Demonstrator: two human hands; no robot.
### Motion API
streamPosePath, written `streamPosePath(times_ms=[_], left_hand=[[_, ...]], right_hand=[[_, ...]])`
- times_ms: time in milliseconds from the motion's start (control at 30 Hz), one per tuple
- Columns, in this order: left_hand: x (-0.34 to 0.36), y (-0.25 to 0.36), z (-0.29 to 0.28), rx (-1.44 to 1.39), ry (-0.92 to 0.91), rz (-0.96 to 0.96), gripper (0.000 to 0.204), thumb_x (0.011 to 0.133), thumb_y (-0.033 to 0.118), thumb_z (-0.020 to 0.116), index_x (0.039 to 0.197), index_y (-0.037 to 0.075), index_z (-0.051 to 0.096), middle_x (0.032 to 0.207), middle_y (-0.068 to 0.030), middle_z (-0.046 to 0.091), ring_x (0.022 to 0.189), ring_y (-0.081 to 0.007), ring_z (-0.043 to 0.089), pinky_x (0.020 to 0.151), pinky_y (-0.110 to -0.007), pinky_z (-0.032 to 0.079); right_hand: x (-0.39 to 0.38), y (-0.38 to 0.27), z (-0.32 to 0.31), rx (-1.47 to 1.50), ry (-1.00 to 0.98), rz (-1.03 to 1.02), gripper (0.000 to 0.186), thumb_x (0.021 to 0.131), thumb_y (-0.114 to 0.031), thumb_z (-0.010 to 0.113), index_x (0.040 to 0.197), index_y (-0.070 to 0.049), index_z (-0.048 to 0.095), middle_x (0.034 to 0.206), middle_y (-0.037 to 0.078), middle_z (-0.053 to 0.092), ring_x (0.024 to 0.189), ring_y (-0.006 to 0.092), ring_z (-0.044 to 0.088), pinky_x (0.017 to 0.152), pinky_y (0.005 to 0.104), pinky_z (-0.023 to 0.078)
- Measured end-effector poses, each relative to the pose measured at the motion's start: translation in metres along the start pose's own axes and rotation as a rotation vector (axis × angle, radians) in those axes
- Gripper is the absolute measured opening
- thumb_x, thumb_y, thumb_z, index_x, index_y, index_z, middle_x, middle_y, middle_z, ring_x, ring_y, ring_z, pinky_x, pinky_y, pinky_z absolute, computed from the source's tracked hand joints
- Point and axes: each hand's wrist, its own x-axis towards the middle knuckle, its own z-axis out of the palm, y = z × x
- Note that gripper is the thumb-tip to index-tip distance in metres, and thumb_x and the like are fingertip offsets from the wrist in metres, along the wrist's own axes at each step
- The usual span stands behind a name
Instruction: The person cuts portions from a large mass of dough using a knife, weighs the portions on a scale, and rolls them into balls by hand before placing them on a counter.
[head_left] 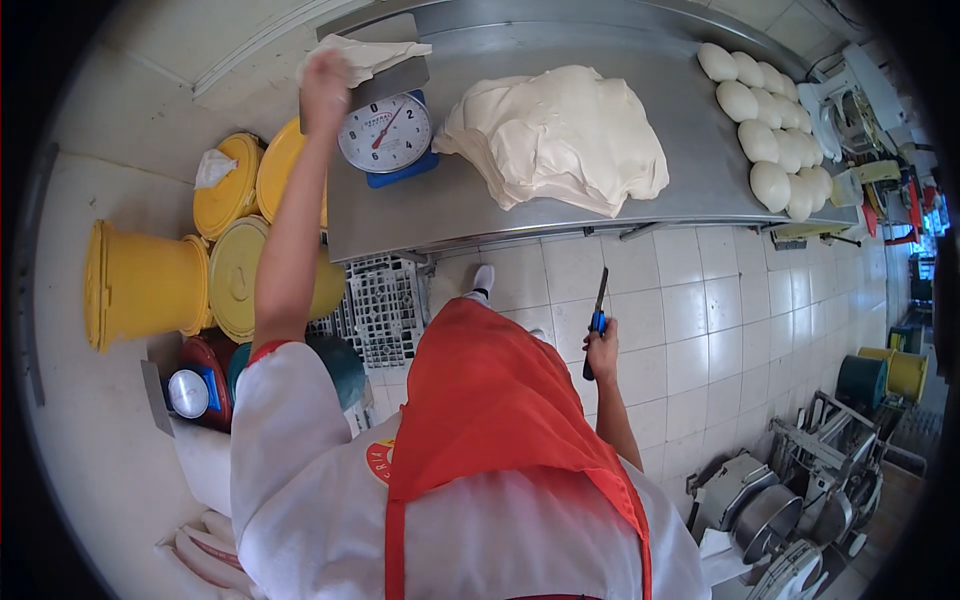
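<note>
Up on the metal pan of the scale lies a piece of dough; my left hand, slightly blurred, grips its left end. The dial scale with a blue body stands beneath. A large, loose mass of dough rests on the steel table to the right of the scale. Below the table edge, my right hand is closed round the black and blue handle of a long knife, its blade pointing away from me.
Several dough balls sit at the table's right end, beside white equipment. Yellow lidded buckets stand at the left, near a plastic pallet. Steel machines occupy the lower right of the tiled floor.
</note>
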Motion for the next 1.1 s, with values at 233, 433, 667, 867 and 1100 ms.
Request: streamPosePath(times_ms=[233, 433, 667, 867, 1100], left_hand=[[-0.213, -0.015, 0.126, 0.47, -0.564, 0.145, 0.049, 0.079, 0.03, 0.081, 0.122, 0.01, 0.066, 0.128, -0.0136, 0.062, 0.112, -0.0281, 0.062, 0.098, -0.039, 0.049], [-0.204, -0.049, 0.147, 0.221, -0.628, 0.031, 0.044, 0.067, 0.014, 0.083, 0.107, 0.009, 0.067, 0.118, -0.0177, 0.065, 0.111, -0.0334, 0.063, 0.097, -0.041, 0.049], [-0.186, -0.085, 0.091, 0.053, -0.76, -0.264, 0.023, 0.07, 0.007, 0.076, 0.093, 0.007, 0.071, 0.069, -0.0114, 0.064, 0.06, -0.0183, 0.062, 0.058, -0.034, 0.047], [-0.174, -0.132, 0.062, -0.041, -0.746, -0.196, 0.024, 0.072, 0.002, 0.074, 0.095, 0.008, 0.073, 0.059, -0.0028, 0.046, 0.054, -0.0121, 0.043, 0.053, -0.031, 0.039], [-0.171, -0.137, 0.048, 0.023, -0.726, -0.141, 0.026, 0.074, 0.001, 0.075, 0.099, 0.009, 0.076, 0.068, -0.0103, 0.06, 0.061, -0.02, 0.058, 0.061, -0.035, 0.047]], right_hand=[[0.018, -0.143, 0.055, 0.348, -0.204, -0.118, 0.032, 0.108, -0.022, 0.048, 0.136, -0.008, 0.045, 0.076, 0.004, 0.058, 0.055, 0.0111, 0.055, 0.048, 0.0266, 0.048], [0.076, -0.268, 0.108, -0.425, -0.037, -0.643, 0.064, 0.102, -0.007, 0.046, 0.16, -0.02, 0.024, 0.09, 0.019, 0.068, 0.071, 0.0344, 0.066, 0.067, 0.046, 0.052], [0.082, -0.272, 0.173, -0.886, -0.239, -0.378, 0.071, 0.096, -0.005, 0.044, 0.16, -0.026, 0.024, 0.107, 0.029, 0.065, 0.098, 0.0473, 0.065, 0.09, 0.054, 0.051], [0.045, -0.278, 0.151, -0.885, -0.275, -0.38, 0.068, 0.098, -0.007, 0.047, 0.16, -0.026, 0.027, 0.097, 0.03, 0.066, 0.093, 0.0485, 0.064, 0.085, 0.0536, 0.051], [0.109, -0.243, 0.22, -0.734, -0.232, -0.574, 0.072, 0.094, -0.004, 0.046, 0.16, -0.025, 0.025, 0.1, 0.029, 0.066, 0.095, 0.0472, 0.064, 0.087, 0.0539, 0.05]])
